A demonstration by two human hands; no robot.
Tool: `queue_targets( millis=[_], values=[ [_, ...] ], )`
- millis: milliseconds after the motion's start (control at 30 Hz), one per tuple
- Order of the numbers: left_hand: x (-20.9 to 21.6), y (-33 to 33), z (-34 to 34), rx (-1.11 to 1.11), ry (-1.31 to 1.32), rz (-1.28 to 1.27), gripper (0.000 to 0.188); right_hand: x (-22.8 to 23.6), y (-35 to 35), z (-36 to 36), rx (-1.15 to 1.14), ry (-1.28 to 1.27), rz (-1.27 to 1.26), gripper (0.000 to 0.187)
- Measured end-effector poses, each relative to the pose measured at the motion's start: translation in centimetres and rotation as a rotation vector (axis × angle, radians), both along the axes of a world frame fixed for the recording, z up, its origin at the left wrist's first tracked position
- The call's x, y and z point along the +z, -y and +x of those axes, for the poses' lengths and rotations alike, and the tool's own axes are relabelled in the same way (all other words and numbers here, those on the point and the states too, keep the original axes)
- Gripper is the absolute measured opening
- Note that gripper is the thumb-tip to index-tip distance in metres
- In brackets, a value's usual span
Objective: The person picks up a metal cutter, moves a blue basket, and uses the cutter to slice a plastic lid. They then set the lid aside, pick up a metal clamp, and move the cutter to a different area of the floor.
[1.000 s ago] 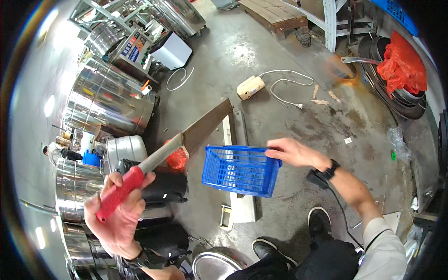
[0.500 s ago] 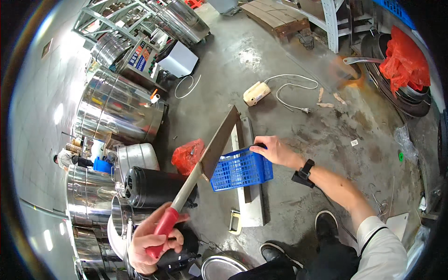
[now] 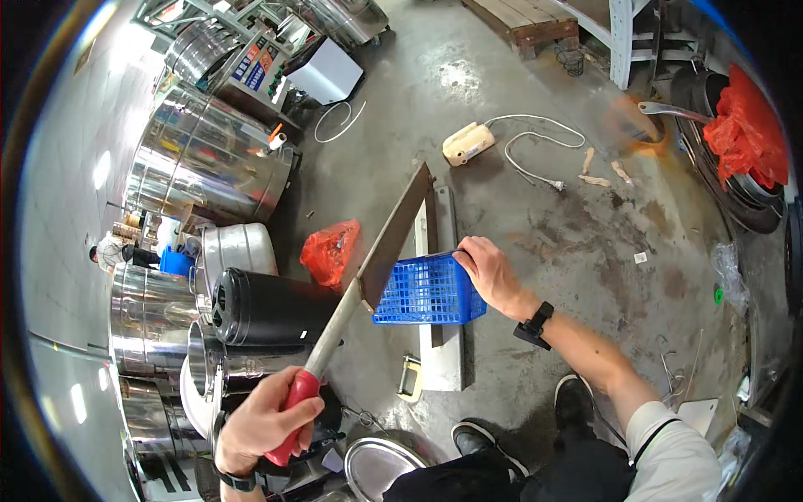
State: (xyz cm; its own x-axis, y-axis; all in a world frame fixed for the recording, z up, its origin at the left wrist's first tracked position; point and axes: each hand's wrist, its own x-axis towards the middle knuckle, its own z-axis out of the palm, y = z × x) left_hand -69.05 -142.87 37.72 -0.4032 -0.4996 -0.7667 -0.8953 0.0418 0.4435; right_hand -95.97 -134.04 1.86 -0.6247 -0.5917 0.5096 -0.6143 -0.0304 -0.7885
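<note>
My left hand [image 3: 266, 422] is wrapped round the red handle of a long-handled chopper [image 3: 335, 337]. Its flat, wide blade slants up and away from me, dull grey-brown in colour. At the right rim of a blue plastic mesh basket [image 3: 422, 289], my right hand [image 3: 492, 272] is closed, fingers over the edge. The basket is tilted, its left part partly behind the blade. Beneath it in view lies a pale metal channel bar [image 3: 443, 360]; whether the two touch, I cannot tell. A small yellow clamp-like frame [image 3: 410, 378] is beside the bar's near end.
A red plastic bag [image 3: 330, 253] and a black cylinder [image 3: 268, 305] lie to the left, near large steel vessels [image 3: 209, 155]. Ahead is a cream corded box [image 3: 468, 144]. Pans with another red bag [image 3: 744, 125] stand far right. A round metal lid [image 3: 381, 468] is near my feet.
My left fingers, partly loose before, have closed round the chopper's handle. The basket shows more upright and its mesh side faces me more. The whole view has shifted slightly.
</note>
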Motion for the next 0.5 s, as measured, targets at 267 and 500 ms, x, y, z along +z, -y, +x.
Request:
queue_targets(
  millis=[267,500],
  values=[
    [-6.0,-2.6,3.5,0.006,-0.057,-0.056,0.020,-2.4,-1.6,2.2,0.042,0.002,-0.036,0.023],
    [-10.2,-4.7,5.5,0.092,-0.038,-0.042,0.019,-3.9,-2.7,3.6,0.109,-0.055,-0.106,0.021]
  ],
)
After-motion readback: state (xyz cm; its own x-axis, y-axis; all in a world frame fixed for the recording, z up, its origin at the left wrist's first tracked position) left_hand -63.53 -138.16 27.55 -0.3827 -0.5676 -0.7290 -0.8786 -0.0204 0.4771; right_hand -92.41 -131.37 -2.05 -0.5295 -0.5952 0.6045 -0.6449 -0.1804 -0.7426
